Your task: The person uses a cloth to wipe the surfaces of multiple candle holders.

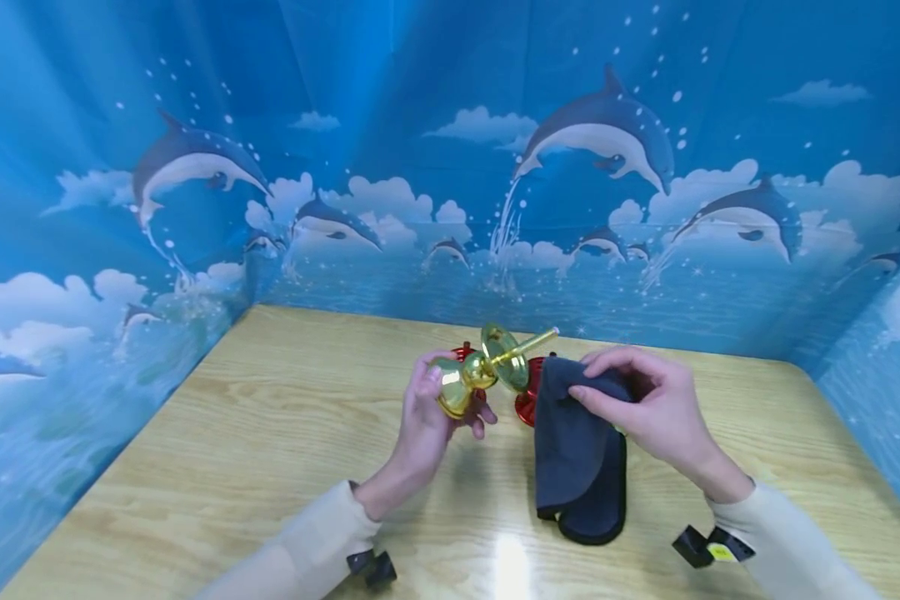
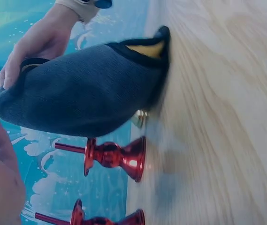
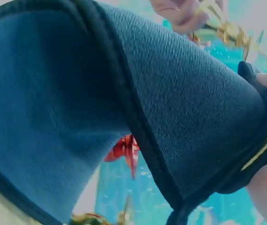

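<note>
My left hand point(image 1: 423, 408) holds a shiny gold candlestick point(image 1: 480, 372) by its flared base, tilted so its thin stem points up and right. Facing it, my right hand point(image 1: 656, 408) pinches the top of a dark grey cloth point(image 1: 573, 450) with black edging. The cloth hangs down in folds, close to the tabletop, and fills much of the right wrist view point(image 3: 185, 98). A small gap separates the cloth from the gold candlestick. In the left wrist view, yellow shows inside a fold of the cloth point(image 2: 81, 91).
Two red candlesticks stand on the wooden table, one red candlestick point(image 2: 112, 157) beside another red candlestick point(image 2: 93, 221). A gold piece point(image 2: 139, 119) stands partly hidden behind the cloth. A blue dolphin-printed curtain point(image 1: 390, 108) closes off the back and sides of the table point(image 1: 270, 433).
</note>
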A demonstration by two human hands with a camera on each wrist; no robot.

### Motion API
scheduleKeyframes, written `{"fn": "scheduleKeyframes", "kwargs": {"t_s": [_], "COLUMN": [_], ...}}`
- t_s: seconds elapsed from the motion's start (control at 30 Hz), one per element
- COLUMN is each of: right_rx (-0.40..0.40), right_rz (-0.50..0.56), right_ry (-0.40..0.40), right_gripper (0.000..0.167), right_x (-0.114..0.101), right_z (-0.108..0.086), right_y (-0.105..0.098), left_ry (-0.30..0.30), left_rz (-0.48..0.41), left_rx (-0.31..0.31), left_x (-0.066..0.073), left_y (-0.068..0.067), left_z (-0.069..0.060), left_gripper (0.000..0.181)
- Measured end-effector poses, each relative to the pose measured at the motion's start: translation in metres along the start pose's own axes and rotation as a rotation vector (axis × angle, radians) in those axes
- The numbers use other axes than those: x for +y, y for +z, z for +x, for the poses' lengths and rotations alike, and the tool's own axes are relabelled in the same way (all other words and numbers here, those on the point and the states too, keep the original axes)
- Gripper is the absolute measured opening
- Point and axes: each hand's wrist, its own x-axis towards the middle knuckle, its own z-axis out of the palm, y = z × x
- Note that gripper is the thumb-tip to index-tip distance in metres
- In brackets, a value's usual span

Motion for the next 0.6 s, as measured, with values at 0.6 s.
{"fn": "scheduleKeyframes", "kwargs": {"t_s": [0.6], "right_rx": [0.094], "right_rz": [-0.586], "right_ry": [-0.817], "right_gripper": [0.024], "right_x": [-0.022], "right_z": [0.009], "right_y": [0.059], "left_ry": [-0.267], "left_rz": [-0.017], "left_rx": [0.260], "left_x": [0.003], "left_y": [0.020], "left_z": [0.001], "left_gripper": [0.026]}}
